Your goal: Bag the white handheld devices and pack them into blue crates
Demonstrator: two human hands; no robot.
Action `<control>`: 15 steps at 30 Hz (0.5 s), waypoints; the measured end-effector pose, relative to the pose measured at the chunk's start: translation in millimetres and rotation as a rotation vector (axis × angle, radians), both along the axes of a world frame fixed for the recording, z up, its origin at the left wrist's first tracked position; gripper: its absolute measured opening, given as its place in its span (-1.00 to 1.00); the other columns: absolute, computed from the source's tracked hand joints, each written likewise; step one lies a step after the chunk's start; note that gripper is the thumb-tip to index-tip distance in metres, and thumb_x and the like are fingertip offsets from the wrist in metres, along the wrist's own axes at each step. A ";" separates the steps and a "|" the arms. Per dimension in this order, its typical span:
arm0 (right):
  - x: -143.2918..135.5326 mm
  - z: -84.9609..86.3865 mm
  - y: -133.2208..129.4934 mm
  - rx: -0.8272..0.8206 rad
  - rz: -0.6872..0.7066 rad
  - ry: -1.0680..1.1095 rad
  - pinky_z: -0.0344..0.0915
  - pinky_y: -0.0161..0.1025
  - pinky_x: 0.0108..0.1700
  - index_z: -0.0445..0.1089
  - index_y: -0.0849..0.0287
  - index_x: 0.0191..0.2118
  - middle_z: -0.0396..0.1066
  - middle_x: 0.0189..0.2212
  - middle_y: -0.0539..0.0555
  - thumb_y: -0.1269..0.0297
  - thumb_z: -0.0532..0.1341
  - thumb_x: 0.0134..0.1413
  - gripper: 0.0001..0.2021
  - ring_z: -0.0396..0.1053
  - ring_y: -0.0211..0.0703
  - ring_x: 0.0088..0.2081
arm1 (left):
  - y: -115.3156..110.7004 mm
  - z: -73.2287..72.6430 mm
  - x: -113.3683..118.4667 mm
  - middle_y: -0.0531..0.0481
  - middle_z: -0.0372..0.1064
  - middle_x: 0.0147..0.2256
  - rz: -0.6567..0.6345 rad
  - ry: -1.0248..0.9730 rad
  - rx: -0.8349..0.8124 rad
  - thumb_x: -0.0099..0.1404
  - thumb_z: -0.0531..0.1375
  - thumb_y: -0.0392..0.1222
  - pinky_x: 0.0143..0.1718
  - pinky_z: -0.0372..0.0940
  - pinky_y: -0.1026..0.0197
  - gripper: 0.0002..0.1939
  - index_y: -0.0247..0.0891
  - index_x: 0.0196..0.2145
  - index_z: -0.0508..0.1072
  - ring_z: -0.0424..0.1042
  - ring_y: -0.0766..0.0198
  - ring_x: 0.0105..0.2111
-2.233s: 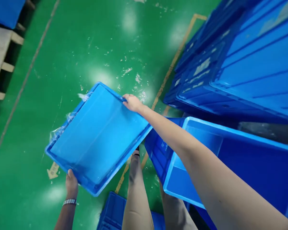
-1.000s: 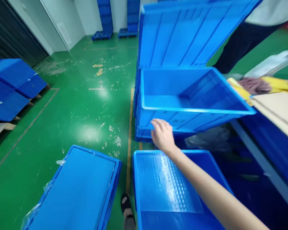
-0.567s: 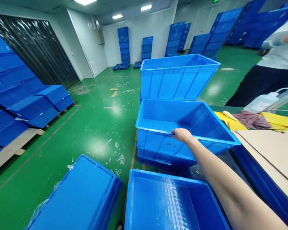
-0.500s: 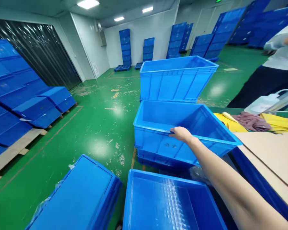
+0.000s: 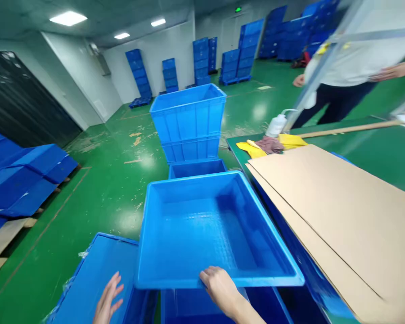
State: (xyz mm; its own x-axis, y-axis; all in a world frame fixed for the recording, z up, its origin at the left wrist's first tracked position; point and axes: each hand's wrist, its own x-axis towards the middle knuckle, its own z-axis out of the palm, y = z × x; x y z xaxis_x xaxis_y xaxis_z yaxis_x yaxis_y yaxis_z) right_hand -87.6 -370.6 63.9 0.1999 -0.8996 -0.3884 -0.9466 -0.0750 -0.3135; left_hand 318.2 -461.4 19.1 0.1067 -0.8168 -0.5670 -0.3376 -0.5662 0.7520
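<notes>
My right hand [image 5: 219, 288] grips the near rim of an open blue plastic crate [image 5: 175, 234], fingers curled over the edge. The crate has nothing in it and hangs tilted above another blue crate [image 5: 189, 308], which it partly covers. At the lower left, my left hand [image 5: 110, 299] is open with fingers spread, apart from the held crate. Beneath that hand, a closed blue box [image 5: 97, 265] shows its flat top and some clear plastic film along its side.
A green table [image 5: 374, 157] at right bears cardboard sheets [image 5: 340, 202], yellow cloths [image 5: 251, 149] and a squeeze bottle [image 5: 276, 125]. Stacked blue crates [image 5: 189, 121] stand ahead. Boxes on a wooden pallet [image 5: 3, 243] are at left. A person [image 5: 354, 67] stands beyond the table.
My right hand has drawn the crate from the stack ahead toward me, over the nearer crate. My left hand has come into view. The view has turned right.
</notes>
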 end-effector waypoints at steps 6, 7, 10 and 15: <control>8.7 -0.3 80.5 0.024 -0.080 -0.011 0.30 -0.07 -0.09 0.44 0.17 -0.21 0.54 -0.23 0.15 0.38 0.23 0.10 -0.88 0.50 0.06 -0.15 | -23.9 -17.6 -85.2 -0.23 0.14 0.37 -0.240 -0.071 -0.080 0.21 0.23 0.24 0.30 0.27 -0.08 -0.08 -0.08 0.40 0.01 0.20 -0.12 0.34; 11.7 1.1 85.7 0.026 -0.108 0.004 0.30 -0.06 -0.06 0.44 0.18 -0.20 0.54 -0.23 0.17 0.38 0.22 0.12 -0.89 0.50 0.06 -0.15 | -20.5 -24.3 -88.1 -0.26 0.14 0.36 -0.252 -0.132 -0.121 0.23 0.20 0.22 0.31 0.24 -0.09 -0.09 -0.10 0.40 -0.03 0.21 -0.14 0.34; 21.9 5.5 98.7 0.034 -0.195 0.030 0.28 -0.04 0.00 0.46 0.21 -0.20 0.54 -0.24 0.20 0.39 0.23 0.13 -0.89 0.50 0.05 -0.14 | -12.5 -47.6 -74.2 -0.25 0.19 0.33 -0.307 -0.253 -0.149 0.26 0.13 0.15 0.29 0.27 -0.08 -0.13 -0.07 0.42 -0.09 0.22 -0.14 0.33; 45.2 14.6 139.3 0.050 -0.286 0.025 0.26 -0.06 0.01 0.49 0.20 -0.24 0.55 -0.24 0.17 0.38 0.29 0.09 -0.91 0.50 0.05 -0.13 | -4.0 -75.9 -37.1 -0.34 0.23 0.30 -0.422 -0.265 -0.029 0.27 0.07 0.11 0.19 0.39 -0.02 -0.06 -0.20 0.45 -0.27 0.30 -0.11 0.29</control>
State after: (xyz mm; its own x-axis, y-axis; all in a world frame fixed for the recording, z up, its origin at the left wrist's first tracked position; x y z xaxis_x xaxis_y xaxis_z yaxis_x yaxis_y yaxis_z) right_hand -42.4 -231.3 78.5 -0.0693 -0.8978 -0.4348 -0.9346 0.2109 -0.2866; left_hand 281.1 -465.4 -56.8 -0.0995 -0.8349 -0.5413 -0.7144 -0.3187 0.6230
